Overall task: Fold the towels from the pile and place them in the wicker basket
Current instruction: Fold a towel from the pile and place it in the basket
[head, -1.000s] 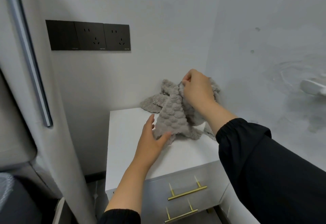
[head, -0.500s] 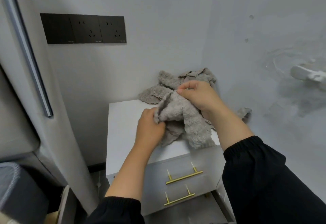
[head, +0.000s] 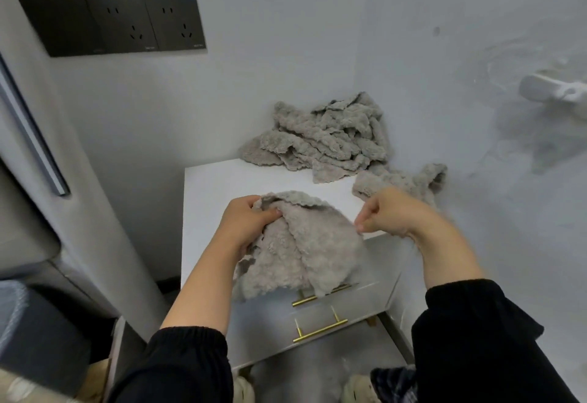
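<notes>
A grey fluffy towel (head: 305, 250) hangs between my hands over the front edge of the white cabinet (head: 222, 186). My left hand (head: 247, 224) grips its upper left edge. My right hand (head: 390, 215) pinches its upper right edge. The pile of grey towels (head: 320, 139) lies crumpled in the back corner of the cabinet top. One more towel (head: 403, 181) lies apart from the pile at the right edge, just behind my right hand. No wicker basket is in view.
The cabinet has two drawers with gold handles (head: 320, 331). Walls close in behind and to the right. A black socket panel (head: 117, 23) is on the back wall. A white fixture (head: 552, 88) sticks out at right. A tall grey panel (head: 47, 148) stands on the left.
I pulled one towel off the pile toward the cabinet front. My hands have moved apart and spread it; the pile now lies free behind. The camera tilted down.
</notes>
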{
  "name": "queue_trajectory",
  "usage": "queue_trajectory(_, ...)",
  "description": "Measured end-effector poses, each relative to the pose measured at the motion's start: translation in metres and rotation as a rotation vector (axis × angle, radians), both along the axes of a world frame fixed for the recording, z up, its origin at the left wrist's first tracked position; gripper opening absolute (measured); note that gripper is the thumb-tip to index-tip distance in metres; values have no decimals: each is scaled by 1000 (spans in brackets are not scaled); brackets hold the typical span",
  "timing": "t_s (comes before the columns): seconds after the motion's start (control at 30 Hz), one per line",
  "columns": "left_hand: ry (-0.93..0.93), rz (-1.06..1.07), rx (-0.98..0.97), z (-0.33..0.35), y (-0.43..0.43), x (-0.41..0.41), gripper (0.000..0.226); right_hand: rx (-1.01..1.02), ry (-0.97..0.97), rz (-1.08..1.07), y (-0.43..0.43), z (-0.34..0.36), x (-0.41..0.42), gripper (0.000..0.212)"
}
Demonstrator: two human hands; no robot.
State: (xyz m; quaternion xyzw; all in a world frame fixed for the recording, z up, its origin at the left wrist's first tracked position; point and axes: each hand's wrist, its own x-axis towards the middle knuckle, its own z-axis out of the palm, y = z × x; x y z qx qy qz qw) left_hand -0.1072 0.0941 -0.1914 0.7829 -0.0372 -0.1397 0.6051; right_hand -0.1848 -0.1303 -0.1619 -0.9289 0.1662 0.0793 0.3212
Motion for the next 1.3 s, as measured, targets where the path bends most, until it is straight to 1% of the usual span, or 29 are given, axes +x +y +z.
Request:
queue_trajectory(0.03, -4, 29, 6, -2, 2, 2, 6, 17, -56, -86, -3, -7, 3, 7)
queue_trajectory(0.1, -22, 71, 43, -7, 6, 7, 3, 100, -197, -268, -8, -19, 11, 16)
queue_trajectory(0.13, -28, 92, 64, -8, 8, 9, 7, 133, -251, -312, -7, -22, 13, 19)
queue_trajectory(0.17, -28, 109, 74, -10, 9, 11, 12, 159, -268, -311, -3, -22, 15, 25)
queue_trajectory(0.23, 0, 125, 56, -13, 10, 13, 16, 142, -186, -190, 11, -22, 14, 47)
queue_trajectory(0.3, 34, 108, 21, -14, 8, 13, 14, 43, -43, -46, 26, -26, 11, 62)
queue_trajectory(0.33, 57, 109, -8, -13, 7, 12, 12, -50, 19, 3, 32, -30, 10, 65)
queue_trajectory(0.37, 83, 116, -56, -13, 5, 11, 14, -137, 69, 43, 35, -34, 11, 60)
queue_trajectory(0.43, 150, 95, -234, -8, 1, 10, 23, -214, 86, 35, 37, -40, 14, 35)
queue_trajectory(0.47, 173, 70, -301, -5, 1, 9, 28, -200, 51, -4, 35, -42, 16, 35)
queue_trajectory(0.5, 174, 45, -314, -3, 2, 8, 32, -170, -13, -50, 34, -42, 17, 37)
queue_trajectory(0.53, 141, 26, -239, -4, 2, 8, 32, -135, -111, -118, 32, -41, 17, 34)
queue_trajectory(0.63, -52, 55, 145, -15, 8, 12, 20, 25, -444, -379, 20, -37, 15, 13)
queue_trajectory(0.67, -68, 83, 176, -18, 10, 13, 22, 92, -521, -440, 14, -37, 16, 9)
queue_trajectory(0.7, -51, 98, 141, -19, 11, 13, 25, 184, -580, -484, 8, -37, 18, 8)
queue_trajectory(0.77, 52, 72, -47, -15, 14, 12, 27, 456, -597, -494, 0, -34, 19, 9)
queue_trajectory(0.83, 173, -19, -276, -4, 17, 9, 26, 680, -543, -419, -7, -29, 17, 14)
queue_trajectory(0.87, 218, -81, -361, 0, 20, 9, 25, 718, -491, -346, -11, -24, 12, 19)
queue_trajectory(0.93, 286, -238, -468, 7, 26, 6, 22, 675, -320, -176, -17, -15, 3, 19)
queue_trajectory(0.97, 314, -302, -491, 8, 29, 4, 21, 627, -217, -96, -20, -10, -2, 12)
queue_trajectory(1.0, 335, -334, -492, 8, 30, 3, 21, 587, -139, -51, -22, -7, -6, 14)
queue_trajectory(1.03, 346, -323, -468, 6, 30, 3, 21, 553, -91, -25, -24, -6, -9, 24)
queue_trajectory(1.07, 341, -269, -425, 4, 28, 3, 21, 523, -81, -49, -23, -5, -9, 25)
queue_trajectory(1.1, 303, -177, -352, 0, 26, 6, 19, 477, -124, -121, -21, -5, -9, 18)
queue_trajectory(1.13, 232, -55, -244, -5, 24, 9, 17, 376, -207, -207, -19, -7, -7, 14)
queue_trajectory(1.2, -6, 172, 58, -16, 23, 15, 18, 17, -374, -341, -16, -12, -2, 24)
queue_trajectory(1.23, -131, 234, 224, -19, 24, 16, 19, -131, -396, -354, -13, -13, -1, 26)
queue_trajectory(1.27, -228, 266, 360, -17, 24, 15, 19, -226, -392, -352, -12, -16, 0, 27)
queue_trajectory(1.3, -299, 288, 430, -15, 25, 14, 18, -267, -375, -352, -11, -18, 1, 27)
